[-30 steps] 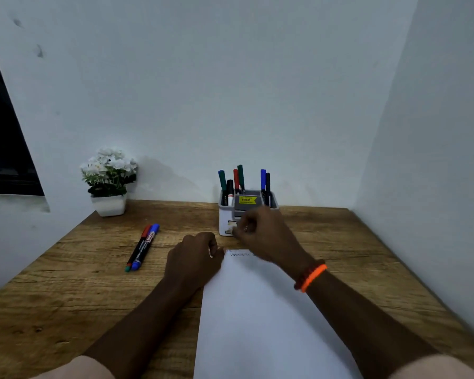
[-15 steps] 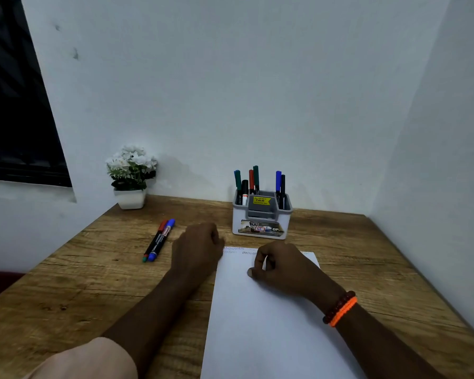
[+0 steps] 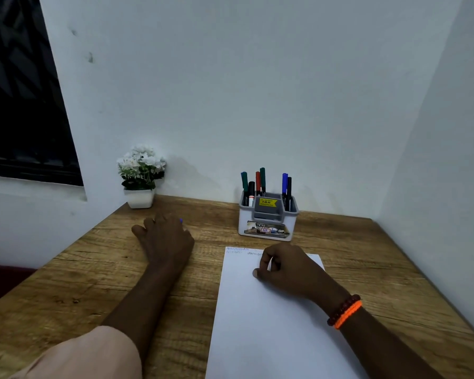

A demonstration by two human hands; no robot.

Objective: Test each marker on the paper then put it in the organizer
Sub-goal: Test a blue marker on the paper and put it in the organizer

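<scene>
The left hand (image 3: 164, 239) reaches out over the wooden tabletop (image 3: 367, 258) to the far left, fingers laid forward over the spot where a blue tip of a marker (image 3: 180, 220) peeks out just beyond them; whether the fingers actually grip it I cannot tell. The right hand (image 3: 282, 266) rests on the far end of the white paper (image 3: 257, 324), fingers curled in with nothing held. Faint zigzag scribbles (image 3: 242, 251) run along the paper's far edge, just left of that hand. The white organizer (image 3: 267, 225) stands just beyond the paper near the back wall, with green, red, black and blue markers (image 3: 260, 183) upright in its rear compartments. A potted white flower (image 3: 140, 176) sits at the far left corner. An orange and dark red bracelet (image 3: 344, 311) circles the right wrist.
</scene>
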